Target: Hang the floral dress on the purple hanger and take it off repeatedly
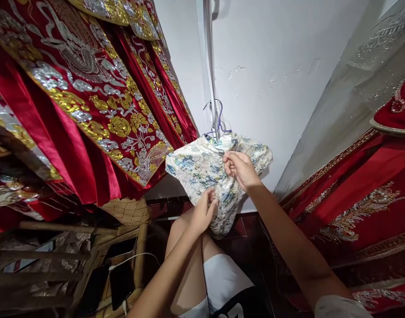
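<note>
Hanger [219, 118] shoulders hidden inside floral garment [193, 167], red robes [73, 92] cut by edges

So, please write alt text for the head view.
A person's right hand and left hand grip a small floral dress on a purple hanger by a white wall. Red embroidered robes hang on both sides.

Bare forearms [288, 234], white shorts [222, 276] with black trim, pale short sleeve [338, 307].
</note>
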